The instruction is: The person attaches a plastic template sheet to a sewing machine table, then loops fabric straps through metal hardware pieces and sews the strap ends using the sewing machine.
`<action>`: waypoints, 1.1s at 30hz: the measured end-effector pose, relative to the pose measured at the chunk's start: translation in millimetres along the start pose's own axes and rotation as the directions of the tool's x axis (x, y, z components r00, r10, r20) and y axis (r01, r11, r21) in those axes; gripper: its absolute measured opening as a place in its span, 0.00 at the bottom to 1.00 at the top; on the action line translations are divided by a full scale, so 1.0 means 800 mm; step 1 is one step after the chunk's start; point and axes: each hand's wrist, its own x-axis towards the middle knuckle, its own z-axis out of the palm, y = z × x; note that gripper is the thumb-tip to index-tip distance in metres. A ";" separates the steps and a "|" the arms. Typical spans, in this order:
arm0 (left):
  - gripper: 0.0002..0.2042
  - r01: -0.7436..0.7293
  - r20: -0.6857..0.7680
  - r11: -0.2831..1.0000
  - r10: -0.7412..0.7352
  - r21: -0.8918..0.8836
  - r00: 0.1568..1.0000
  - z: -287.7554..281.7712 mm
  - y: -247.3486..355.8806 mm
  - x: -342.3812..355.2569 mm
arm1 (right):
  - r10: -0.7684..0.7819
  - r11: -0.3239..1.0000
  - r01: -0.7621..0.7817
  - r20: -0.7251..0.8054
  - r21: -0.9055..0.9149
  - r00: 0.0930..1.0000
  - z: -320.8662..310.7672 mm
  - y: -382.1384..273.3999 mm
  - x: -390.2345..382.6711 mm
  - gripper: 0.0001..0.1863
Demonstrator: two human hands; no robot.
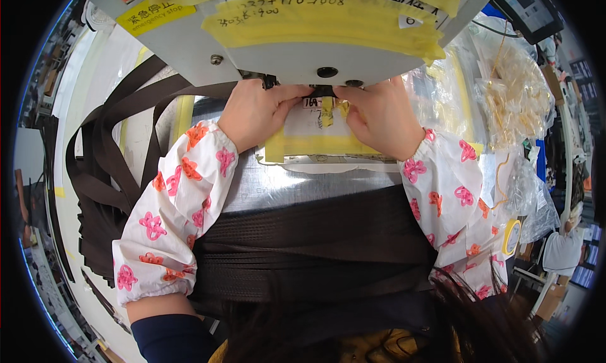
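A dark brown webbing strap (205,90) runs in from the left to the underside of a grey machine head (278,63). My left hand (255,114) is closed on this strap, thumb pointing inward. Opposite it, my right hand (382,120) has its fingers curled and its thumb pressed toward the same dark strip under the head. Between the thumbs, the machine partly hides the strip. Below them lies a white plate (297,126) with yellow tape and a small handwritten tag. Both forearms wear white sleeves with pink and orange flowers.
A thick stack of dark straps (309,249) lies across my front, with looping straps (95,155) at the left. Shiny metal (265,186) shows between stack and plate. Clear plastic bags (514,104) and a yellow-rimmed tape roll (512,237) are at the right.
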 end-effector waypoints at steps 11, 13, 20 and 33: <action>0.07 -0.041 -0.080 0.996 0.048 0.082 0.996 0.009 -0.013 -0.004 | 0.013 0.999 -0.012 -0.024 0.049 1.000 0.011 0.002 -0.002 0.16; 0.08 -0.089 -0.140 0.995 0.093 0.036 0.986 0.011 -0.008 0.002 | 0.027 0.998 -0.026 -0.015 0.050 1.000 0.008 0.004 -0.004 0.16; 0.08 -0.147 0.103 0.933 0.119 0.328 0.988 -0.011 0.021 -0.012 | 0.006 0.995 -0.007 0.009 0.098 1.000 0.002 -0.011 -0.015 0.17; 0.05 -0.426 0.224 0.878 0.380 0.218 0.897 -0.013 0.017 -0.016 | -0.065 0.994 0.060 0.041 0.095 0.997 -0.005 -0.022 -0.021 0.14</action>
